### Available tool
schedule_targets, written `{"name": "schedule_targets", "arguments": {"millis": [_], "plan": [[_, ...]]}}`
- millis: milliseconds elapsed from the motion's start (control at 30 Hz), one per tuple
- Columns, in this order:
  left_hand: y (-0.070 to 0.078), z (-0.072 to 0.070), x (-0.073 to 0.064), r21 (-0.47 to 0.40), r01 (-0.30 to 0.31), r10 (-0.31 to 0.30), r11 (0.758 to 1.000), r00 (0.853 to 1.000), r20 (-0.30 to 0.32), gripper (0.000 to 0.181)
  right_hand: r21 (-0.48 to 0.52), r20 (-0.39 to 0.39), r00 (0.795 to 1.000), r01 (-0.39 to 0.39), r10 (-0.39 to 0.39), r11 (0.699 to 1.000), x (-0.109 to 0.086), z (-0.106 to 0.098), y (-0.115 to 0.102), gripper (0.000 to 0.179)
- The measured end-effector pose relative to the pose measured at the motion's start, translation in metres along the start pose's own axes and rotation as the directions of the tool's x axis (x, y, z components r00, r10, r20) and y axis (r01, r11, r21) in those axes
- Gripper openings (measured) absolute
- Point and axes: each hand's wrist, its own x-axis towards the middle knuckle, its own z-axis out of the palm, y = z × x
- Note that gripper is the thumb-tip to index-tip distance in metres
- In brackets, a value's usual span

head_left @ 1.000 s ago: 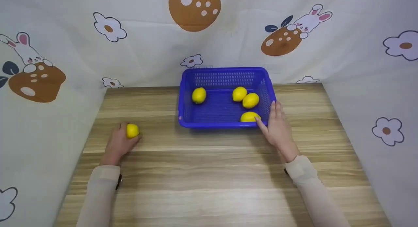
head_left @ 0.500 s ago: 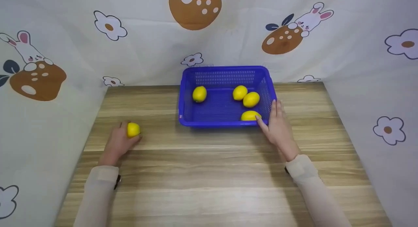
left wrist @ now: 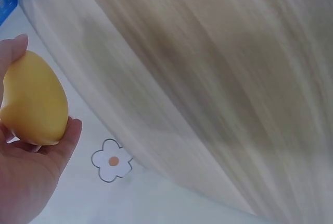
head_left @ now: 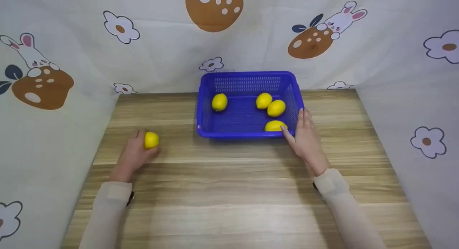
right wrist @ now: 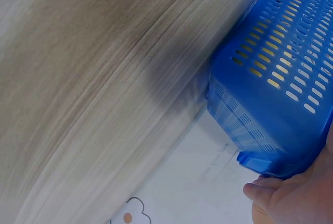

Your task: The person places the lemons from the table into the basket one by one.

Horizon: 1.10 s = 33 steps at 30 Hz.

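In the head view my left hand (head_left: pixel 133 151) grips a yellow lemon (head_left: pixel 151 140) over the left part of the table. The left wrist view shows the lemon (left wrist: pixel 36 99) between thumb and fingers. My right hand (head_left: pixel 307 138) rests at the near right corner of a blue plastic basket (head_left: pixel 229 135), its fingers straight along the right side and its thumb over the front rim. Inside the basket, one lemon (head_left: pixel 219 102) lies at the left, two lemons (head_left: pixel 276 108) touch at the right, and another lemon (head_left: pixel 275 126) sits by the front wall, partly hidden by the rim.
The basket stands at the back of a wood-grain table (head_left: pixel 215 191), close to a cream cloth (head_left: pixel 161 44) printed with rabbits and flowers. More of this cloth hangs along the left and right table edges.
My left hand has shifted a little right and away from me, carrying the lemon. My right hand and the basket keep their places; the head view has tilted very slightly.
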Motion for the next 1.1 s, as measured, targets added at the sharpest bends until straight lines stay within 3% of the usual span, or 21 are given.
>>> {"name": "schedule_targets", "arguments": {"millis": [233,533,800,1100], "plan": [[0.006,-0.002,0.001,0.013,-0.038,0.038,0.999,0.999,-0.015,0.055,0.001,-0.006,1.000,0.004,-0.004,1.000,0.000,0.000,0.000,0.096],[0.017,-0.004,0.003,-0.005,-0.044,0.044,0.999,0.999,0.004,0.061,0.000,-0.018,1.000,0.007,-0.007,1.000,0.000,0.000,0.000,0.095],[0.023,0.000,0.003,-0.036,-0.091,0.089,0.995,0.995,-0.052,0.062,0.000,-0.011,1.000,0.009,-0.009,1.000,0.000,0.000,0.000,0.096],[0.028,0.001,0.002,-0.073,-0.079,0.074,0.994,0.995,-0.060,0.065,0.007,-0.010,1.000,0.004,-0.004,1.000,0.000,0.001,0.000,0.096]]}}
